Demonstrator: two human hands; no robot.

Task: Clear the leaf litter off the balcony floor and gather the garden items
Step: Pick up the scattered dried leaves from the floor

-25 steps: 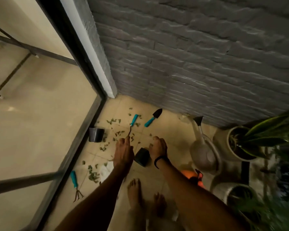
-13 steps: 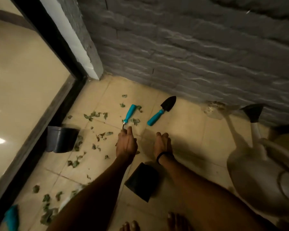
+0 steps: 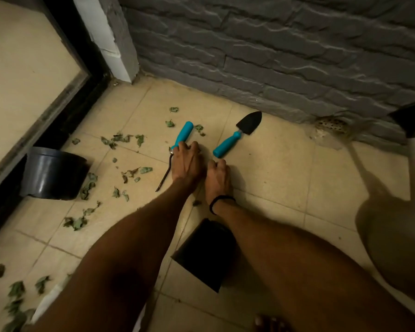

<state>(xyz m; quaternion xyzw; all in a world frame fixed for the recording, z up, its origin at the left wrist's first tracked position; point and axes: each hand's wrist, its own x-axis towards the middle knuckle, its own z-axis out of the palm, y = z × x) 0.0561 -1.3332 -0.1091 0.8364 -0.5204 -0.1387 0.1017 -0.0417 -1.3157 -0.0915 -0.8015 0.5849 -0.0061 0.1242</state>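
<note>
Dry green leaves [image 3: 121, 138] lie scattered over the beige tiled floor [image 3: 273, 178], with more leaves [image 3: 75, 223] nearer me. A teal-handled hand fork [image 3: 184, 133] lies on the tiles; my left hand [image 3: 187, 164] is down on it, fingers curled over the lower end of its handle, and its dark metal shaft sticks out below the hand. A black trowel with a teal handle [image 3: 235, 137] lies just to the right. My right hand [image 3: 217, 174] is low beside the left, fingers loosely bent, just short of the trowel's handle end and holding nothing.
A black pot [image 3: 50, 173] lies on its side by the glass door frame [image 3: 34, 121]. A second black pot [image 3: 206, 255] sits under my right forearm. A pale watering can [image 3: 393, 236] fills the right side. A grey brick wall [image 3: 273, 56] and a floor drain [image 3: 331, 124] are behind.
I have leaned down and closer to the floor. My left hand moved forward onto the fork's handle, and my right hand moved up to the trowel's handle end.
</note>
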